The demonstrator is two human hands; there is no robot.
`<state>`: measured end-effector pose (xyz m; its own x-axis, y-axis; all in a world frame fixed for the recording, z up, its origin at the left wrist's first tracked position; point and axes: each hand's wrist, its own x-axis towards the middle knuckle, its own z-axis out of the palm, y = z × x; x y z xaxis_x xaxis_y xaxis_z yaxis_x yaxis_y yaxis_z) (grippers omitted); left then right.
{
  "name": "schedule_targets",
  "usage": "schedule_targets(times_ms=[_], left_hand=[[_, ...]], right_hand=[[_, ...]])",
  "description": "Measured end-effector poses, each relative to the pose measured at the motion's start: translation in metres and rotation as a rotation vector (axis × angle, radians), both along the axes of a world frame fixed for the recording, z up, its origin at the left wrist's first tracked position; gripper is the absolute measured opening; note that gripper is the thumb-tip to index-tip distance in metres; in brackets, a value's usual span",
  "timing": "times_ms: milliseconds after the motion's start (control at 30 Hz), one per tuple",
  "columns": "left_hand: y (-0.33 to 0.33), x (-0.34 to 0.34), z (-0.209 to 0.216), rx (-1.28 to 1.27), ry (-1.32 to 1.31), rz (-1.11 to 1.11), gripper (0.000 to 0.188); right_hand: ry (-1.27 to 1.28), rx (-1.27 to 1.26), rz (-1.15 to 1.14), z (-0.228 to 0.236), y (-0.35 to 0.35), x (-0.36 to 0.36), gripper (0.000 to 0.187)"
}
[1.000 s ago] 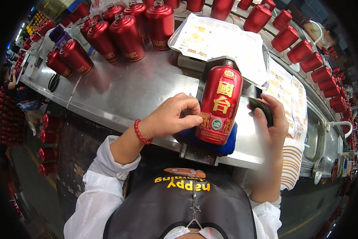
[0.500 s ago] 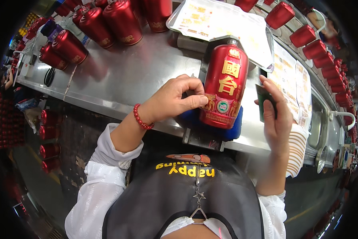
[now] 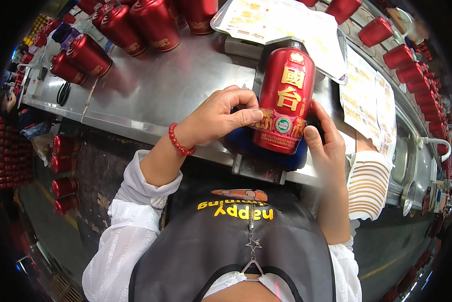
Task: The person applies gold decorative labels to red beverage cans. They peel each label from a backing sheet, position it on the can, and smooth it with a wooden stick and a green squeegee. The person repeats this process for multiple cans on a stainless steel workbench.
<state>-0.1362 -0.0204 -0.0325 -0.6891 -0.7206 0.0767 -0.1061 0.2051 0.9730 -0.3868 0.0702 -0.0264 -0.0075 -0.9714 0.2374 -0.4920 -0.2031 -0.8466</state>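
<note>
A red bottle [image 3: 288, 80] with gold lettering lies tilted on a blue pad [image 3: 293, 160], its neck pointing away from me. A red and gold label [image 3: 271, 123] with a round green and white mark crosses its lower part. My left hand [image 3: 226, 110], wearing a red bead bracelet [image 3: 177, 142], pinches the label's left end between thumb and forefinger. At the bottle's right side is my right hand [image 3: 329, 138], its thumb and fingers curled close against the bottle beside the label's right end. Whatever the right hand holds is hidden.
Printed label sheets [image 3: 266, 20] lie on a tray behind the bottle, more sheets [image 3: 363, 95] to its right. Striped label strips [image 3: 369, 183] hang over the table's front edge. Several red bottles [image 3: 155, 25] stand at the far left; others [image 3: 399, 56] line the right side.
My right hand has moved left and up to the bottle's side; the dark green card it held no longer shows. My left hand stays pinched on the label, which now lies across the bottle.
</note>
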Motion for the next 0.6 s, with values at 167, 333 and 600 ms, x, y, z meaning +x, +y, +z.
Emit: schedule_targets(times_ms=[167,333,600], left_hand=[[-0.003,0.002,-0.004,0.084,0.046,-0.038,0.023],[-0.003,0.003,0.002,0.034,-0.009,-0.037,0.026],[0.007,-0.001,-0.01,-0.455,-0.087,0.179,0.091]], right_hand=[[0.004,0.01,0.005,-0.001,-0.001,0.0,0.057],[0.04,-0.005,0.007,0.0,-0.001,0.001,0.059],[0.039,0.004,0.02,0.003,-0.001,0.001,0.066]])
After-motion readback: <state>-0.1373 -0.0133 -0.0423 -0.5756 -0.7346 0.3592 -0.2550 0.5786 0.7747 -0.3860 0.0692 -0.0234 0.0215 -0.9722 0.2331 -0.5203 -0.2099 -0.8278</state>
